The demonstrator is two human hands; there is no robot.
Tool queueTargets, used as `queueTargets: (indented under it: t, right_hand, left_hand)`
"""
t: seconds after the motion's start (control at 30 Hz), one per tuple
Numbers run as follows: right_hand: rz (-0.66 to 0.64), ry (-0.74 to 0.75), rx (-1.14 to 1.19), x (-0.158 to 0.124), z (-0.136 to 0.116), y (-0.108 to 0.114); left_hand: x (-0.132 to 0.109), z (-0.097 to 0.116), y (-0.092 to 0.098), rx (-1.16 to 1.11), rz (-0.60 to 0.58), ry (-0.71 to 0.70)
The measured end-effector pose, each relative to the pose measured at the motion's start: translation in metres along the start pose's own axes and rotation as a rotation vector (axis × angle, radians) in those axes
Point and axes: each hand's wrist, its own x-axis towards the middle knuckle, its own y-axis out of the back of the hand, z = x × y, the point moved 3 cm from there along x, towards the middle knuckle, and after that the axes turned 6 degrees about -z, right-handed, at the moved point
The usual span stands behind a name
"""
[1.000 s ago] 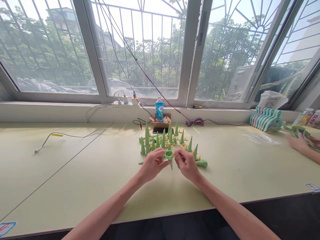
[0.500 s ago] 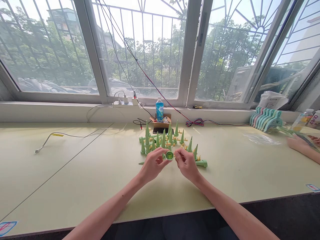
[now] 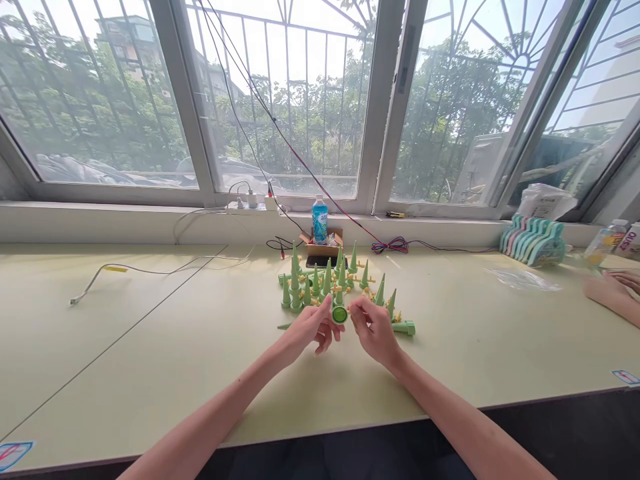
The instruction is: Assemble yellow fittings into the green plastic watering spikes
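Observation:
A green plant watering spike (image 3: 339, 315) is held up with its round open end towards me. My left hand (image 3: 313, 328) is around its left side, the thumb raised along it and the other fingers curled loosely below. My right hand (image 3: 371, 325) pinches at the spike's right side, where a small bit of the yellow valve (image 3: 349, 309) shows; the fingers hide most of it. Close behind the hands stand several green spikes (image 3: 294, 283), points up, some with yellow valves. One more spike (image 3: 404, 327) lies on its side by my right hand.
Behind the spikes are a dark phone (image 3: 326, 262) and a small cardboard box (image 3: 324, 250) with a blue bottle (image 3: 320, 220). Cables (image 3: 395, 245) run along the back. Hangers (image 3: 533, 240) and a plastic bag (image 3: 523, 279) lie right, near another person's hands (image 3: 613, 290).
My left hand has shifted its grip on the spike, thumb now higher and lower fingers opened out beneath. My right hand stays in place. The other person's hand has moved slightly right.

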Motion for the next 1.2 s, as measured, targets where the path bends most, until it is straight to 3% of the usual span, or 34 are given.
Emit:
queueTargets:
  t: [0.13, 1.03, 1.2]
  right_hand:
    - [-0.043, 0.023, -0.004, -0.0012, 0.0001, -0.0017]
    - [-0.028, 0.007, -0.053, -0.0033, 0.0000, -0.0019]
    - [-0.018, -0.016, -0.019, -0.0027, 0.0005, -0.0023]
  left_hand:
    - [-0.0022, 0.0002, -0.0016, -0.025, -0.061, 0.022]
    - [-0.0064, 0.0040, 0.0000, 0.036, -0.075, -0.095]
    - [-0.0064, 0.0043, 0.0015, 0.155, -0.068, -0.164]
